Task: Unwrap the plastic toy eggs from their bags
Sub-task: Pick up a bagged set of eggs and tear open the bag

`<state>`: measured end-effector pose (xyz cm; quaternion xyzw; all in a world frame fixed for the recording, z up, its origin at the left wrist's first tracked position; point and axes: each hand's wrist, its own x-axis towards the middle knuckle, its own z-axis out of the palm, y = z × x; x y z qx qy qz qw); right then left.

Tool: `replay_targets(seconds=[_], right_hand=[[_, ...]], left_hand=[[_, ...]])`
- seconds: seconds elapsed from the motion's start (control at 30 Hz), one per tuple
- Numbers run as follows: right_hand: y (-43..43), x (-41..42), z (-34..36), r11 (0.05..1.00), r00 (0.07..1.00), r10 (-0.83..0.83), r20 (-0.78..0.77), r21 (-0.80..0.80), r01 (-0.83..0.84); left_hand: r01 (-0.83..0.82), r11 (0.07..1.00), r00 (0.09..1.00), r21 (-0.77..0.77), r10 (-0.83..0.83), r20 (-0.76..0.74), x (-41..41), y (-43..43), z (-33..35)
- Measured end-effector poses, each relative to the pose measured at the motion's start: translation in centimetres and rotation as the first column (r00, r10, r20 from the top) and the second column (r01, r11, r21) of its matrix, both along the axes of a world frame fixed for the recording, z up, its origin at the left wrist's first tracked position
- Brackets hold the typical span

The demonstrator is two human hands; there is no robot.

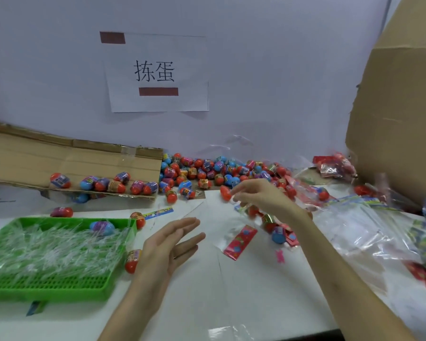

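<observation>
The left hand (170, 244) hovers over the table (231, 303), fingers straight, holding nothing. The right hand (263, 195) is raised above a clear bag (241, 242) with eggs (278, 235) in it; through the blur I cannot tell whether it pinches the bag. A pile (207, 168) of loose ones lies by the wall.

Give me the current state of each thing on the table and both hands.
Left hand, open, holding nothing.
Right hand, raised, fingers loosely curled, grip unclear.
Bag, under the right hand, not emptied.
Green tray, full of clear wrappers, one egg on top.
Egg pile, loose, out of bags.
Cardboard sheet, flattened, carrying loose eggs.
</observation>
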<state>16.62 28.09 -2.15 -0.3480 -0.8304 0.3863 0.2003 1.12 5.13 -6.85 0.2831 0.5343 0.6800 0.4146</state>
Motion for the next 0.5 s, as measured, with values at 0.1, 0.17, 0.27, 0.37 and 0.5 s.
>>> replay_targets(seconds=[0.1, 0.17, 0.27, 0.37, 0.5], right_hand=[[-2.2, -0.9, -1.9, 0.958, 0.891, 0.230, 0.392, 0.070, -0.278], [-2.8, -1.0, -3.2, 0.949, 0.867, 0.198, 0.457, 0.133, -0.287], [-3.0, -0.9, -4.3, 0.958, 0.926, 0.136, 0.352, 0.193, -0.214], [-2.9, -0.8, -4.5, 0.962, 0.949, 0.111, 0.294, 0.208, -0.177], [-3.0, -0.7, -4.6, 0.967, 0.965, 0.101, 0.241, 0.204, -0.152]], left_hand=[[-0.005, 1.000, 1.000, -0.025, 0.005, -0.011, 0.1, -0.1, 0.0], [-0.004, 0.999, 1.000, -0.044, 0.004, 0.003, 0.1, -0.1, -0.1], [-0.006, 0.994, 0.997, -0.106, 0.014, 0.070, 0.2, -0.1, -0.1], [-0.006, 0.988, 0.993, -0.155, 0.024, 0.115, 0.2, -0.1, -0.2], [0.023, 0.982, 0.991, -0.186, 0.003, 0.135, 0.0, 0.1, -0.4]])
